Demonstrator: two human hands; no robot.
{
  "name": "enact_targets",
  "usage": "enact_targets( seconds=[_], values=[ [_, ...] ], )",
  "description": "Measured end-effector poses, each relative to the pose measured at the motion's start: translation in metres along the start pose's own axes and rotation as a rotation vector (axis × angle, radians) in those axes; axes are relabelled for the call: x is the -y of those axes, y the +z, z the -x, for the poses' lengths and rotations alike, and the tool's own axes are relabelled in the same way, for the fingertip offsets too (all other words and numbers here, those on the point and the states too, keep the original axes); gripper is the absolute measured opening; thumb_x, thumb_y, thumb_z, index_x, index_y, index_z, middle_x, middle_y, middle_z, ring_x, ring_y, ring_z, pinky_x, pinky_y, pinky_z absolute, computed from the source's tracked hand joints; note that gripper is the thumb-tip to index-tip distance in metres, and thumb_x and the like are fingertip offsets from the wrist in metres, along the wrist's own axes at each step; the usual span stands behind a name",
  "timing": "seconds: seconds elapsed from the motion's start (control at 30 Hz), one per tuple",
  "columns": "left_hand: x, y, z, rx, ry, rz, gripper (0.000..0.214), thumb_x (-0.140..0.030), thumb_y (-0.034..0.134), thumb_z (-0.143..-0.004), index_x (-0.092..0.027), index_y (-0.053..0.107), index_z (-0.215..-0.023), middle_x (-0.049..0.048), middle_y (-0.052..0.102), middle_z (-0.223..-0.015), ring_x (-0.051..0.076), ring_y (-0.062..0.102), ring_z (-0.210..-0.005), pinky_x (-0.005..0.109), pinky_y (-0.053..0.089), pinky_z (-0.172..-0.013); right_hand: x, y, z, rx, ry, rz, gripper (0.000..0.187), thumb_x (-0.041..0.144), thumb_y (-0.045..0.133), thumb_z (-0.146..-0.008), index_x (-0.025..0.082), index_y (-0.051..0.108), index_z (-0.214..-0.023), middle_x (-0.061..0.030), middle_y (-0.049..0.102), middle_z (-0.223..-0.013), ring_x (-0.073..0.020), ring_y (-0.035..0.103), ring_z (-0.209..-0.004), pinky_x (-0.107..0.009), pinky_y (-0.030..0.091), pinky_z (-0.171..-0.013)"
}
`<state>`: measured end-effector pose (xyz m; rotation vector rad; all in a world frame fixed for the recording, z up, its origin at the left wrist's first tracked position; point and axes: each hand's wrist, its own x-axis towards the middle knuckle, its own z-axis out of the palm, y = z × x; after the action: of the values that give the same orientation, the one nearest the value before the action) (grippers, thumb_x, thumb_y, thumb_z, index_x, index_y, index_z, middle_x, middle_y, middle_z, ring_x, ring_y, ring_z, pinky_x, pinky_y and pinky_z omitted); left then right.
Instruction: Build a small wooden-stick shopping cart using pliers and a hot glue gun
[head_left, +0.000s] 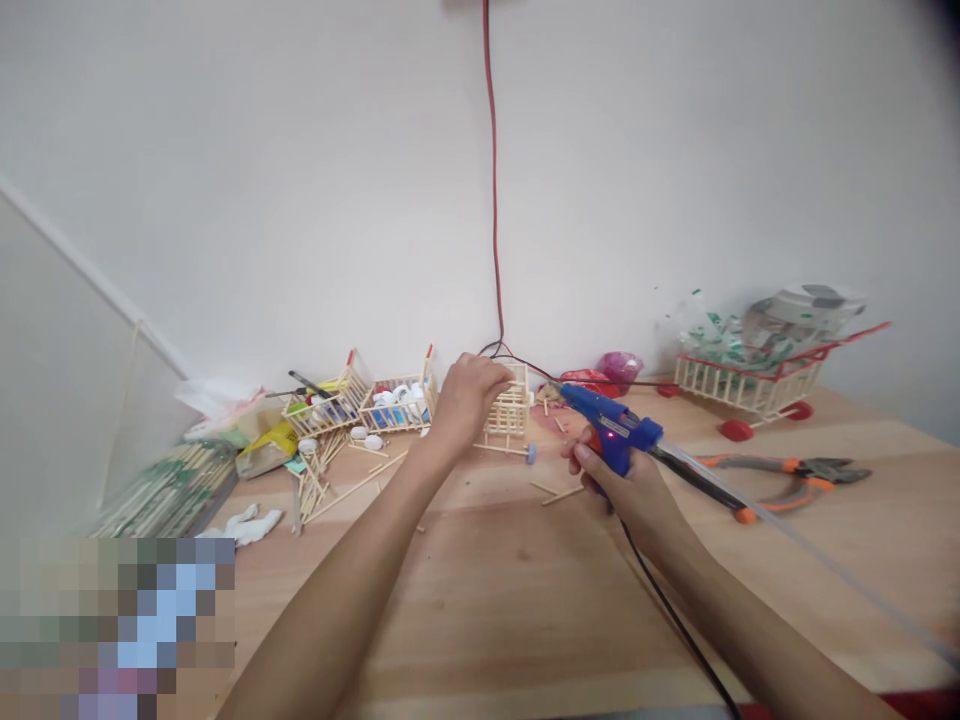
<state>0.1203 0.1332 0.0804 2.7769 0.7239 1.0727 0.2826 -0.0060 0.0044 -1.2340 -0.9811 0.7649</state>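
Observation:
My right hand point(619, 485) is wrapped around the grip of a blue hot glue gun point(600, 415), a finger at its orange trigger. A small red light glows on the gun, and a clear glue stick point(757, 520) trails from its back. The nozzle points left toward a small cart point(508, 410) built of thin wooden sticks. Closed fingers of my left hand point(472, 395) are at the cart's upper left side; the fingertips are partly hidden. One grey-blue wheel point(531, 454) shows at the cart's lower right, on a stick axle.
Two filled stick carts point(397, 405) stand left, near loose sticks point(322, 480) and bundled sticks in plastic point(165, 490). Rightward are a larger red-wheeled cart point(750, 390) and orange-grey pliers point(795, 480). A black cord point(675, 610) hangs from the glue gun across the table point(487, 600).

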Motion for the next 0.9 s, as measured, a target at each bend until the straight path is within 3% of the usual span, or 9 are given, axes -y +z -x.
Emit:
enact_targets(
  seconds=[0.1,0.2,0.9],
  values=[
    [0.005,0.009,-0.011,0.098,0.095,-0.096,0.015,-0.022,0.054,-0.088,-0.019,0.068,-0.088,0.0063,0.067,-0.089,0.021,0.055,-0.091,0.033,0.039,-0.084,-0.001,-0.002,-0.002,-0.006,-0.002,-0.039,0.039,0.05,0.068,-0.074,0.019,0.052,-0.09,-0.0011,0.062,-0.074,-0.01,0.047,-0.053,-0.024,0.036,-0.047],
    [0.008,0.015,-0.011,0.127,0.096,-0.153,0.016,-0.022,0.053,-0.089,-0.018,0.068,-0.088,0.0065,0.066,-0.089,0.021,0.056,-0.091,0.033,0.04,-0.083,-0.002,-0.004,-0.003,-0.005,-0.002,-0.05,0.037,0.049,0.067,-0.075,0.02,0.053,-0.091,-0.0011,0.062,-0.074,-0.0105,0.048,-0.054,-0.024,0.036,-0.048],
    [0.006,0.018,-0.007,0.159,0.029,-0.109,0.018,-0.02,0.049,-0.091,-0.018,0.066,-0.088,0.0037,0.065,-0.09,0.017,0.059,-0.09,0.027,0.043,-0.08,-0.004,-0.005,-0.003,0.035,-0.023,-0.034,0.029,0.045,0.065,-0.08,0.02,0.053,-0.09,-0.0011,0.061,-0.073,-0.009,0.047,-0.053,-0.022,0.036,-0.046]
  ],
)
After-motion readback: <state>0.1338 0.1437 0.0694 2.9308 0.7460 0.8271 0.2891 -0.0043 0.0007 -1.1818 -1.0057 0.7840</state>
